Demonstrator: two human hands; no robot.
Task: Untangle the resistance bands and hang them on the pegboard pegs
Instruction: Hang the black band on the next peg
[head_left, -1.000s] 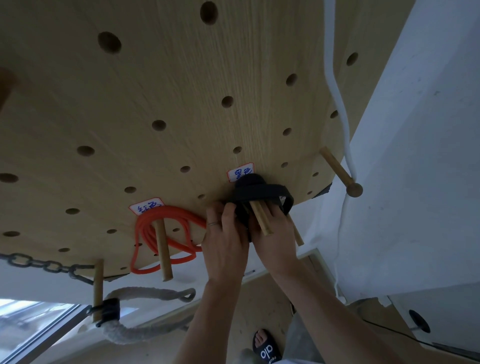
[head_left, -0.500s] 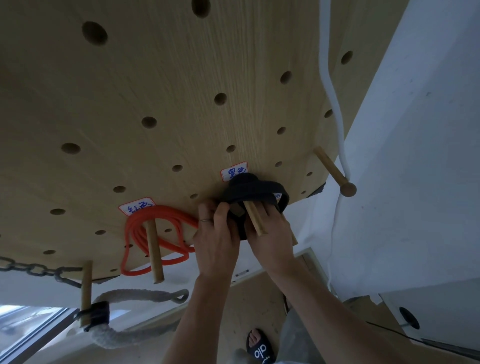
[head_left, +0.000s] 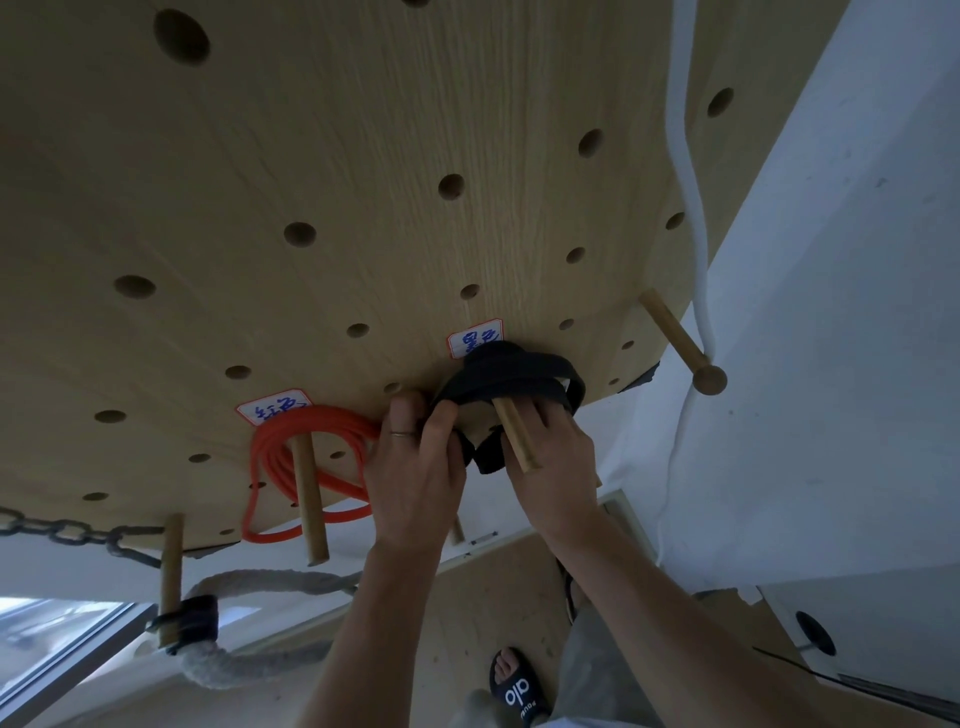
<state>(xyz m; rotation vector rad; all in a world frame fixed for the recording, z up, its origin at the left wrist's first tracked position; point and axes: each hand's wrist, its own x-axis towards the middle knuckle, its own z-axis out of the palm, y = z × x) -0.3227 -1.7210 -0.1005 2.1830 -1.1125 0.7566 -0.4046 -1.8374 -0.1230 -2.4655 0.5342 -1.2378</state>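
Observation:
A wooden pegboard (head_left: 363, 182) fills the upper view. A black resistance band (head_left: 511, 376) is looped over a wooden peg (head_left: 514, 434) under a white label (head_left: 475, 338). My left hand (head_left: 415, 478) pinches the band's left side with thumb and fingers. On the other side of the peg, my right hand (head_left: 550, 467) holds the band's lower loop, fingers spread under it. A red-orange resistance band (head_left: 306, 452) hangs coiled over another peg (head_left: 309, 499) to the left, under its own label (head_left: 275, 408).
A knobbed peg (head_left: 675, 340) sticks out at the right with a white cord (head_left: 691, 171) running past it. A dark chain (head_left: 62, 532) and a thick grey rope (head_left: 249, 670) hang on a peg (head_left: 171, 566) at lower left. A white wall (head_left: 831, 364) stands right; my sandalled foot (head_left: 517, 686) below.
Both hands stay at the black band on its peg, with the left hand's grip shifting a little along the band. The view has shifted slightly left and down.

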